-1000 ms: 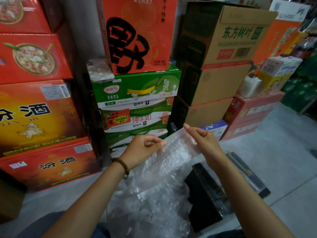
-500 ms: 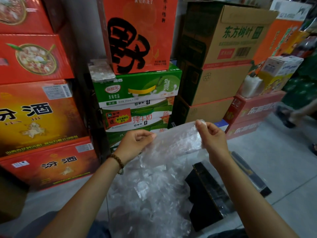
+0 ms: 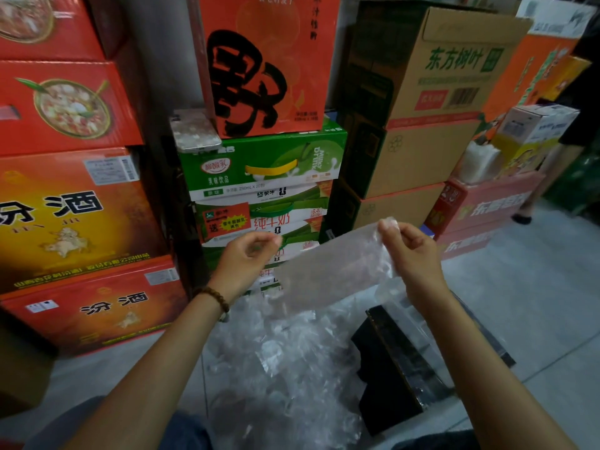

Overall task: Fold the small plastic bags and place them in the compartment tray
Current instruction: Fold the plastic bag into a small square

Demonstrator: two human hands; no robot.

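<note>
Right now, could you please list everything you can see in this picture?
plastic bag: one, clear, held up between both hands.
bag pile: one heap, clear, on the floor below.
compartment tray: one, black, right of the pile.
cartons: several, red, orange, green, brown, stacked behind.
phone: one, pale, atop the cartons.
bracelet: one, brown beads, left wrist.
left hand: pinches the bag's left corner.
right hand: pinches its right corner.

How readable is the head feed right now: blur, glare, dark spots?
Head view: the held plastic bag is smeared and milky between the left hand and right hand; the bag pile below throws scattered white glints; the black tray is dim, its compartments unreadable; stacked cartons bow near the frame borders.
</note>
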